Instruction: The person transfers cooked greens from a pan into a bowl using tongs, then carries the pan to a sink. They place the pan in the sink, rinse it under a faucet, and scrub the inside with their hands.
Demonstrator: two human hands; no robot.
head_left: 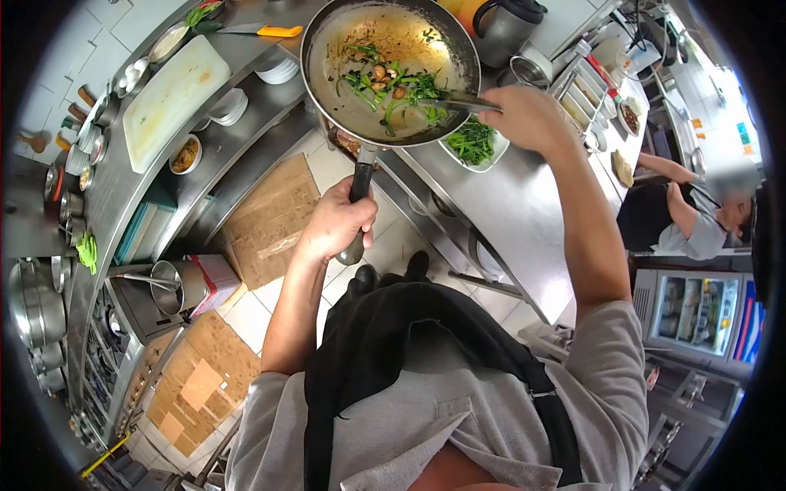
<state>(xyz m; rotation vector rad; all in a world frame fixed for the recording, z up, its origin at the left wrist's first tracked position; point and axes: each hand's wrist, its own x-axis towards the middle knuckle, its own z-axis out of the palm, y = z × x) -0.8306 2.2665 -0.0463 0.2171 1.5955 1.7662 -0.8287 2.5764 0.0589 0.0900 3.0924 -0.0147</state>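
Observation:
My left hand (340, 219) is wrapped round the black handle of a frying pan (344, 45), held up in front of me and tilted. In the pan lie green leaves and stems (372, 90) with a few browned cloves or nut-like pieces. Metal tongs (463, 104) are gripped in my right hand (528, 119), over the pan's right rim, their tips among the greens. Right below that rim stands a white square dish (502, 154) piled with cooked greens (473, 141), partly hidden by the pan.
A steel counter (524, 221) runs along the right; a dark jug (503, 33) stands behind the pan. At left are a white cutting board (176, 102), a yellow-handled knife (278, 31) and a bowl of food (186, 154). Another person (696, 213) works at far right.

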